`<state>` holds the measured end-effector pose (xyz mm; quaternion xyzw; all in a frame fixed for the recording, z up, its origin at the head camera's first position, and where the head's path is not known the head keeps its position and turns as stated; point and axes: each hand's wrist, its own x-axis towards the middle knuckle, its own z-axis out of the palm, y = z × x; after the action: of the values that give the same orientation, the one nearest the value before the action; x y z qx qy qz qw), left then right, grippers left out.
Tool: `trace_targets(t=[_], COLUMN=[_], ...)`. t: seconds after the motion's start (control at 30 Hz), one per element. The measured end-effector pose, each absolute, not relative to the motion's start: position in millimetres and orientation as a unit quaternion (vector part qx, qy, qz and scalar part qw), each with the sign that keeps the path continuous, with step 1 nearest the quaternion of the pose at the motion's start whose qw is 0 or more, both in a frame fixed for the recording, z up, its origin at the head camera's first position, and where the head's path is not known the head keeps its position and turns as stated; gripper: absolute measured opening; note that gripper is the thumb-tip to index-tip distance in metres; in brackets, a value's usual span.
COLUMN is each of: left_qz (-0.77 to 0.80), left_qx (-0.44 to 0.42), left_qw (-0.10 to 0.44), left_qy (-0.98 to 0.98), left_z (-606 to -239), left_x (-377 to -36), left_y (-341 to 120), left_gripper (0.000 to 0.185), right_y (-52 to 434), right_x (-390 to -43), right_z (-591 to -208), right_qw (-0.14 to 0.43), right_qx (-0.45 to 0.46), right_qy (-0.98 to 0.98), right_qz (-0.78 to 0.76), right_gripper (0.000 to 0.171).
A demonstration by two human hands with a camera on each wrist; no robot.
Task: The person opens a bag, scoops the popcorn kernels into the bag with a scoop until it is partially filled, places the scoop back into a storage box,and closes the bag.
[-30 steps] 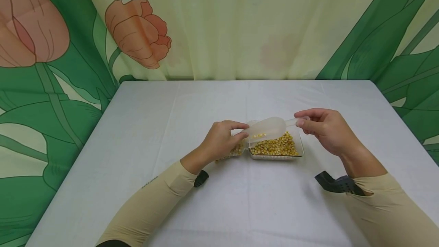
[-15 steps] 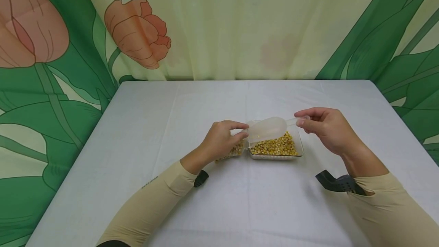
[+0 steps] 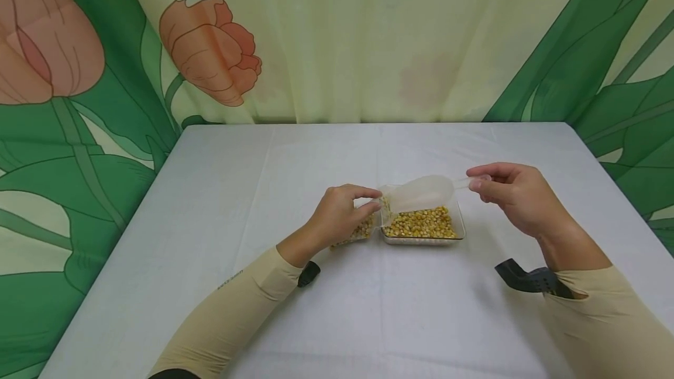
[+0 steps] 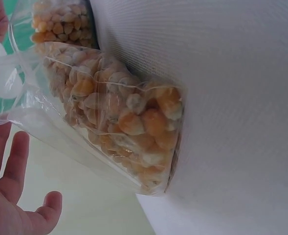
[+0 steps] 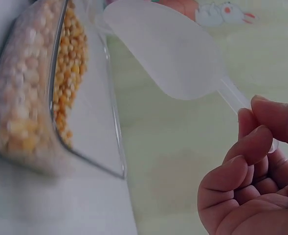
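My right hand pinches the handle of a translucent white scoop between thumb and fingers. The scoop is tilted above a clear rectangular container, its front end by the bag's mouth; I see no kernels on it. Yellow corn kernels lie in the container. To its left, a clear plastic bag stands on the table, its lower part filled with kernels. My left hand holds the bag's upper edge between thumb and fingers. In the right wrist view, the curled fingers grip the handle's end.
A white cloth covers the table. Behind it hangs a curtain printed with flowers and leaves. The container stands close to the bag's right side. Dark straps sit at both wrists.
The kernels seen in the scoop a second ago are gone from it. My right hand has drawn the scoop slightly right. Some kernels now show near the bag's mouth. My left hand stays still.
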<state>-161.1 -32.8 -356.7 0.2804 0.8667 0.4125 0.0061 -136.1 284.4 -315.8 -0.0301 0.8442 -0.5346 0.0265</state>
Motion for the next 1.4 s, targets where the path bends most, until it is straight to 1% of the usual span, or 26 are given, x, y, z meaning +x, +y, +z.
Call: trace_targets(t=[0.1, 0.2, 0.33, 0.47, 0.57, 0.67, 0.8, 0.9, 1.2, 1.3, 1.4], left_qz=[0.412, 0.411, 0.410, 0.417, 0.412, 0.399, 0.377, 0.364, 0.336, 0.329, 0.325], left_qx=[0.281, 0.282, 0.281, 0.290, 0.311, 0.342, 0.381, 0.386, 0.357, 0.357, 0.363], left_qw=[0.007, 0.006, 0.008, 0.001, -0.013, -0.022, -0.035, -0.039, 0.012, 0.015, 0.003], left_qy=[0.867, 0.867, 0.868, 0.862, 0.856, 0.850, 0.843, 0.847, 0.872, 0.874, 0.873], left_z=[-356.6, -356.6, -356.8, -359.5, -361.5, -361.3, -360.2, -359.2, -351.7, -349.6, -347.6], left_x=[-161.3, -161.7, -161.5, -162.8, -164.4, -166.0, -167.8, -167.8, -165.9, -166.2, -166.7], left_y=[-32.5, -32.3, -33.0, -35.0, -36.9, -38.4, -39.6, -40.1, -41.0, -41.3, -42.1], left_gripper=[0.025, 0.025, 0.025, 0.029, 0.035, 0.037, 0.029, 0.023, 0.024, 0.025, 0.024], right_y=[297.2, 309.8, 322.7, 329.1, 329.8, 329.8, 329.7, 329.5, 329.5, 329.8, 330.7], right_x=[-134.3, -132.9, -131.8, -131.0, -130.2, -129.8, -129.2, -128.9, -129.8, -130.1, -130.4], right_z=[-316.4, -316.4, -316.3, -316.5, -317.3, -319.6, -322.3, -323.3, -326.2, -325.7, -323.2], right_qw=[0.024, 0.021, 0.031, 0.038, 0.038, 0.037, 0.034, 0.035, 0.037, 0.041, 0.048], right_qx=[-0.013, 0.000, 0.000, -0.009, -0.010, -0.011, -0.013, -0.014, -0.018, -0.015, -0.009], right_qy=[0.830, 0.839, 0.874, 0.881, 0.873, 0.870, 0.870, 0.865, 0.851, 0.861, 0.878], right_qz=[-0.556, -0.543, -0.485, -0.472, -0.486, -0.491, -0.491, -0.501, -0.524, -0.507, -0.476], right_gripper=[0.024, 0.021, 0.015, 0.018, 0.022, 0.023, 0.021, 0.022, 0.024, 0.023, 0.018])
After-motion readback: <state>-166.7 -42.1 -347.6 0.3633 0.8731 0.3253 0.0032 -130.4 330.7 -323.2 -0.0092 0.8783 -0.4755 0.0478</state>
